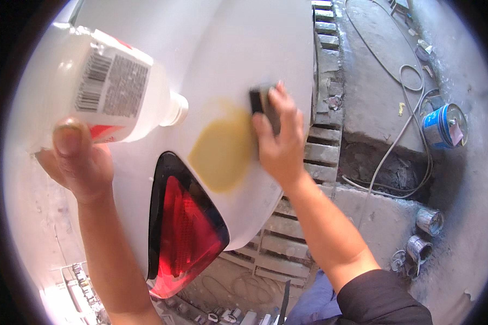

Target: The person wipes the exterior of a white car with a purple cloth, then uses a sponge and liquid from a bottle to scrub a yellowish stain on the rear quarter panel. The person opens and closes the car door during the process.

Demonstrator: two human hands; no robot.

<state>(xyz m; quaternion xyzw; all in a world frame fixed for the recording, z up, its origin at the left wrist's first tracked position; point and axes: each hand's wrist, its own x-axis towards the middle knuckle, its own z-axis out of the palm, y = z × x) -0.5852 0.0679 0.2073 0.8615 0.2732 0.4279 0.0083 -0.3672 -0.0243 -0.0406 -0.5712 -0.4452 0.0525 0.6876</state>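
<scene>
My left hand (84, 157) is wrapped round a white plastic bottle (157, 103) with a printed label. The bottle lies tilted on its side, its neck pointing right toward a yellowish filler patch (222, 154) on the pale car body panel (244, 38). My right hand (282, 135) grips a dark sanding block (268, 103), slightly blurred, at the upper right edge of the patch. Whether the block touches the panel is hard to see. Below the patch sits a red tail light (184, 233) with a black border.
Slatted grating (322, 141) runs along the panel's right side. Farther right, a hose (382, 162) loops over the dusty floor near a blue can (444, 126). Two metal tins (430, 221) stand at the lower right. Assorted small items (228, 315) lie along the bottom.
</scene>
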